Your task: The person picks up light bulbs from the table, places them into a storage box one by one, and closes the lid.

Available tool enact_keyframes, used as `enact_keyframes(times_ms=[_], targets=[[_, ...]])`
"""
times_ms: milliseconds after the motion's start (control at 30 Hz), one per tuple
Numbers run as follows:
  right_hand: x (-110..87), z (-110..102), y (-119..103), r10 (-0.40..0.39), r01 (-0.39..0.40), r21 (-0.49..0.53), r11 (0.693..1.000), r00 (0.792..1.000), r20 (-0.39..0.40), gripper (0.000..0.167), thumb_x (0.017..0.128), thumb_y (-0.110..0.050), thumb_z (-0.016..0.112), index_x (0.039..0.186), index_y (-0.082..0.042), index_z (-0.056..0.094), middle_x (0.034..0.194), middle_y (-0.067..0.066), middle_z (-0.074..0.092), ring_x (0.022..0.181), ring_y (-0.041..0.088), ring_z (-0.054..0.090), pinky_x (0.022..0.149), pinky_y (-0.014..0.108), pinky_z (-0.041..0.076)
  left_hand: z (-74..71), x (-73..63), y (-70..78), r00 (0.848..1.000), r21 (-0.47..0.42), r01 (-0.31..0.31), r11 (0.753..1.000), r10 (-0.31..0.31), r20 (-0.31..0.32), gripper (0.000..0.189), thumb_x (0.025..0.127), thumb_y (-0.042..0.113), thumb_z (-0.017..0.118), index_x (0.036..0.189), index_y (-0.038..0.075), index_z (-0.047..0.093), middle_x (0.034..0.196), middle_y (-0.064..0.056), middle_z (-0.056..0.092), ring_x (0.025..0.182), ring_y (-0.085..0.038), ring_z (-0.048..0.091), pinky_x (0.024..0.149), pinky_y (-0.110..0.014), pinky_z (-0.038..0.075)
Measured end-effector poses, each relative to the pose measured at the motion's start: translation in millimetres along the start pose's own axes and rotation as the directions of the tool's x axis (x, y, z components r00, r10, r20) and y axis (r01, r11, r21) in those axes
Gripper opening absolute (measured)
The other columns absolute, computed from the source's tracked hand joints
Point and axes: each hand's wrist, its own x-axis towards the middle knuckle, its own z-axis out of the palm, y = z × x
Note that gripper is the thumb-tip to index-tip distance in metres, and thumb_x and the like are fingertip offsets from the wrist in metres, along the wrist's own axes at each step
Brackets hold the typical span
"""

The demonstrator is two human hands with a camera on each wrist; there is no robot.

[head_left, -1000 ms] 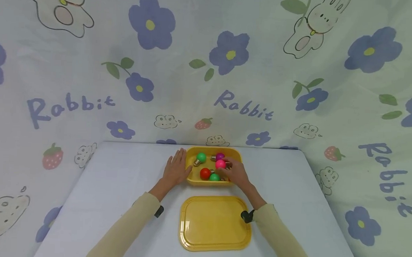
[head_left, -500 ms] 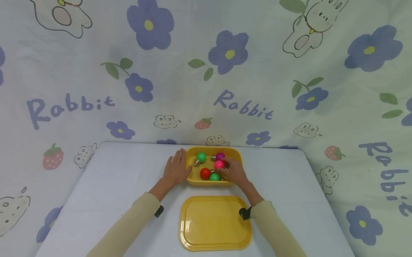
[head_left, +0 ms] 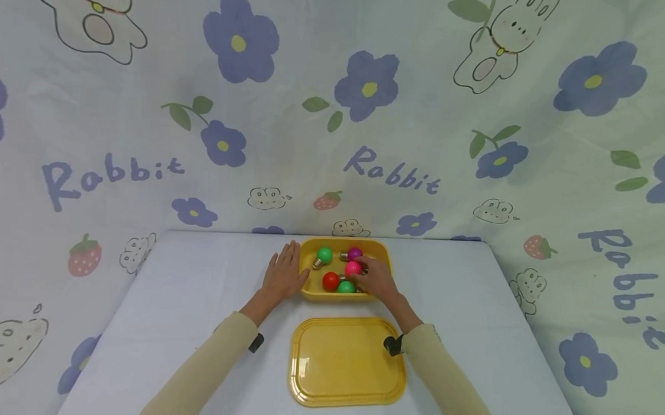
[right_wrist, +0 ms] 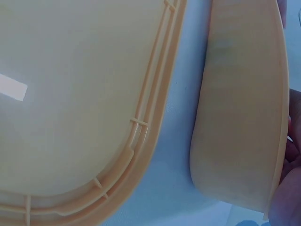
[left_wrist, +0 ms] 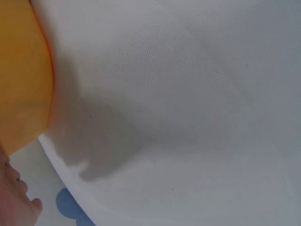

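In the head view a yellow plastic box [head_left: 307,278] stands toward the back of the table with several small colored light bulbs inside. My left hand [head_left: 282,276] lies along the box's left side, fingers straight. My right hand [head_left: 378,279] reaches over the right rim and pinches a pink light bulb [head_left: 353,268] between thumb and fingers; its base is mostly hidden. Close by are a purple bulb [head_left: 355,254], a red bulb [head_left: 331,281] and a green bulb [head_left: 347,287]. Another green bulb [head_left: 325,255] lies at the upper left.
A yellow lid [head_left: 349,362] with a ridged rim lies flat in front of the box, a narrow gap between them. Behind the white table [head_left: 198,276] hangs a patterned cloth [head_left: 291,120]. The right wrist view shows the box wall [right_wrist: 240,103] beside the lid.
My right hand and the pink bulb have shifted slightly left and down inside the box. The left hand stays at the box's side.
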Motion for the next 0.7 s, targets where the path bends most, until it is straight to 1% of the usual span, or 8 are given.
enact_keyframes(times_ms=[167,300,533,700], targets=[[-1.2,0.4,-1.4,-0.014,0.014,-0.025,1.0,1.0,-0.006,0.042,0.091,-0.019,0.076,0.128,-0.003,0.065,0.12,0.013,0.068,0.106,0.028,0.062,0.092,0.04,0.054,0.5,0.6,0.9,1.0,0.01,0.001,1.0,-0.001,0.009,0.076,0.105,0.041,0.043,0.157,-0.005,0.011,0.164,-0.021,0.01,0.15,-0.035,0.012,0.119,-0.053,0.013],[-1.6,1.1,-1.3,-0.019,0.019,-0.057,0.998,1.0,-0.004,0.044,0.091,-0.021,0.075,0.13,-0.003,0.064,0.123,0.013,0.066,0.108,0.028,0.061,0.095,0.04,0.053,0.5,1.0,0.7,1.0,0.007,0.0,1.0,0.0,0.001,0.077,0.104,0.041,0.044,0.156,-0.006,0.012,0.164,-0.022,0.011,0.15,-0.035,0.012,0.119,-0.054,0.013],[-2.4,0.8,-1.1,-0.017,0.018,-0.092,0.996,1.0,0.007,0.045,0.091,-0.02,0.076,0.13,-0.002,0.063,0.12,0.013,0.067,0.102,0.026,0.061,0.092,0.039,0.054,-0.2,0.3,2.0,1.0,0.008,0.003,1.0,-0.003,0.008,0.077,0.104,0.041,0.044,0.157,-0.005,0.012,0.164,-0.021,0.011,0.15,-0.035,0.012,0.119,-0.053,0.014],[-2.5,0.2,-2.7,-0.008,0.009,-0.094,0.996,1.0,0.013,0.046,0.091,-0.02,0.076,0.131,-0.002,0.063,0.124,0.014,0.066,0.106,0.028,0.061,0.095,0.041,0.053,-1.0,-0.6,3.2,1.0,0.005,0.01,1.0,-0.01,0.009,0.076,0.105,0.04,0.044,0.157,-0.005,0.012,0.164,-0.021,0.011,0.15,-0.035,0.012,0.119,-0.053,0.013]])
